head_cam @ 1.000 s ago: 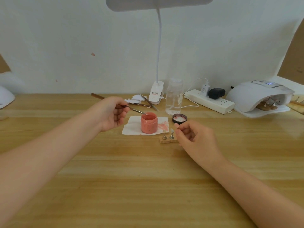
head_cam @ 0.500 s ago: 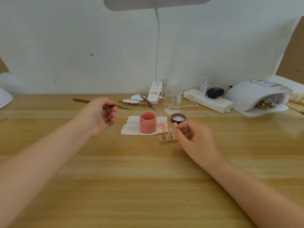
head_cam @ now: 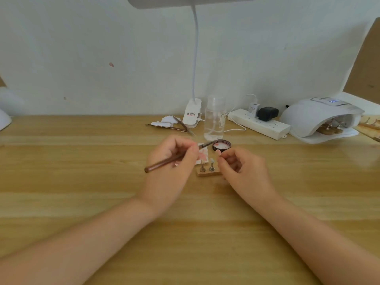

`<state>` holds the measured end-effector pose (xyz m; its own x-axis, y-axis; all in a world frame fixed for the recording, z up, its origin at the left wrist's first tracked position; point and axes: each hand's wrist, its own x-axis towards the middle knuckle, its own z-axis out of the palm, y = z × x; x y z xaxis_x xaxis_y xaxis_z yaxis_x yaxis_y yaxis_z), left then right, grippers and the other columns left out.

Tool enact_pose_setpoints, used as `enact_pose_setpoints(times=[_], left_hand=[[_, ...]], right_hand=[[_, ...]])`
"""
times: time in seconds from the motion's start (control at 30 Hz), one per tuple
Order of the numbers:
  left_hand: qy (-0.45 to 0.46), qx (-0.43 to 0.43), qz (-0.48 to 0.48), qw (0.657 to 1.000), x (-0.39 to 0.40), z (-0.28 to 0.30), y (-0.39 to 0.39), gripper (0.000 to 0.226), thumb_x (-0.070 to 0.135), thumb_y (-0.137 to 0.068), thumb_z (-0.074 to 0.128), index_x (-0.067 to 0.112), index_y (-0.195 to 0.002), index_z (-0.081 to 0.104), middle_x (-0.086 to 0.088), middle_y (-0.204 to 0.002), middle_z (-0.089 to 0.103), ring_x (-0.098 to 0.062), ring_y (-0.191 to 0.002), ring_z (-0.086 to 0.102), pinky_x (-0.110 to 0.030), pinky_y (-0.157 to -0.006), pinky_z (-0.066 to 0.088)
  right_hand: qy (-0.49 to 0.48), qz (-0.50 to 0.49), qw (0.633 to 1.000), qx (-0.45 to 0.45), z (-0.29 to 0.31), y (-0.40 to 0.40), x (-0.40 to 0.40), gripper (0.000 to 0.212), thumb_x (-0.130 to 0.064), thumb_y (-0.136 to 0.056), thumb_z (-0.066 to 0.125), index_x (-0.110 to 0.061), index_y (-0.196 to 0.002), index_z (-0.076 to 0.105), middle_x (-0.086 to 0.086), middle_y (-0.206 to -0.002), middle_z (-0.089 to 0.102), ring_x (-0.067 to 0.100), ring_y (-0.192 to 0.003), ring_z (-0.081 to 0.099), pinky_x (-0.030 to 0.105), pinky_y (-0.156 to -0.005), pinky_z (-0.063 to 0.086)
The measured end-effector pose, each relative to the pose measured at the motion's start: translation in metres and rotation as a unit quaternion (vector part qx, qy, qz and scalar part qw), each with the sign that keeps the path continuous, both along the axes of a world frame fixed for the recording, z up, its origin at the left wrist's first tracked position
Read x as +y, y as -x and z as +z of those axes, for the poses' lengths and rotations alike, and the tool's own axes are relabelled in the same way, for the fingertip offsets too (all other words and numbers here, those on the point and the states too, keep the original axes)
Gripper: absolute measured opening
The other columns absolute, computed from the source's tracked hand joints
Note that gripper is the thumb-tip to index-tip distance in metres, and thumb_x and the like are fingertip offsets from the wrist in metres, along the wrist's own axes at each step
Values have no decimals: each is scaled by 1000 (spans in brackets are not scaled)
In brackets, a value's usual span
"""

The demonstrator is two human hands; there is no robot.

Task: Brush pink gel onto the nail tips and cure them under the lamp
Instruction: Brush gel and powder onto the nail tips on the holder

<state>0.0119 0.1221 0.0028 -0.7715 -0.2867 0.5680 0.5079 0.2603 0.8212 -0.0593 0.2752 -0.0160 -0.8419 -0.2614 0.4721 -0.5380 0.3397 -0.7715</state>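
A: Why hold the brush [head_cam: 164, 162] like a pen?

B: For control, I'd judge. The left hand [head_cam: 171, 161] grips it, tip angled toward the nail tip [head_cam: 218, 152] pinched in the right hand [head_cam: 242, 169] fingers.

A: The other tips?

B: Two stand on the wooden block [head_cam: 208, 172] on the table [head_cam: 82, 182]. The lid [head_cam: 221, 145] holds pink smears; the curing lamp [head_cam: 320, 118] shelters more stands. The gel jar is hidden.

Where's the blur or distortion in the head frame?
Head view: the left hand gripping the brush is motion-smeared and hides the gel jar; the right hand is slightly soft. Wide-angle lens bows the table edges. The curing lamp at far right reads reasonably sharp, display glowing blue.
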Motion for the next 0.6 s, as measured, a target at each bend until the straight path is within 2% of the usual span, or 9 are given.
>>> enact_pose_setpoints(times=[0.07,0.13,0.2,0.3,0.37,0.43,0.5,0.6], left_hand=[[68,15,8,998,-2,-6,-3,7,25,-85,63,31,-81,64,-1,-84,71,-15,-99,66,-36,-85,54],[103,33,15,994,-3,-8,-5,5,33,-85,59,36,-84,63,4,-86,71,-14,-109,62,-33,-91,50],[115,36,15,993,-2,-9,-5,7,34,-85,57,38,-87,62,13,-93,70,-13,-112,61,-30,-93,50],[113,25,15,993,-2,-12,-4,6,35,-85,56,38,-89,60,16,-100,67,-18,-111,62,-31,-91,51],[111,25,17,993,-2,-13,-4,5,29,-86,58,34,-87,60,12,-100,67,-15,-113,61,-27,-91,50],[125,39,28,991,-2,-14,-4,14,18,-86,60,32,-85,60,8,-96,68,-7,-111,61,-18,-87,49],[153,57,34,986,0,-12,-6,19,10,-85,60,29,-86,59,11,-93,67,5,-106,60,-8,-83,44],[179,64,32,981,1,-11,-8,16,3,-84,59,19,-84,60,14,-86,65,13,-100,58,-4,-83,41]], right_hand=[[6,-1,1000,0,0,1,0,7,-17,-86,65,-22,-81,66,0,-69,65,18,-62,60,35,-64,53],[5,-1,1000,6,-1,0,0,10,-18,-87,65,-25,-80,64,0,-69,65,18,-63,60,35,-65,53],[1,-1,1000,16,-1,0,1,15,-18,-87,65,-31,-79,61,-1,-69,64,18,-62,60,33,-64,53],[-6,-5,1000,24,-1,1,1,11,-17,-87,65,-27,-82,63,-3,-69,64,15,-62,60,31,-63,52],[-6,-7,1000,27,-2,2,1,8,-16,-87,65,-23,-85,65,-6,-69,64,12,-61,60,27,-62,52],[-8,-5,1000,27,-3,2,1,7,-16,-87,65,-22,-86,66,-7,-70,64,10,-61,60,25,-61,51],[-8,-2,1000,26,-3,3,1,7,-16,-87,65,-23,-86,66,-7,-70,64,10,-61,60,24,-61,51],[-8,-3,999,31,-2,3,1,7,-16,-87,65,-23,-86,65,-7,-70,63,11,-61,60,24,-60,51]])
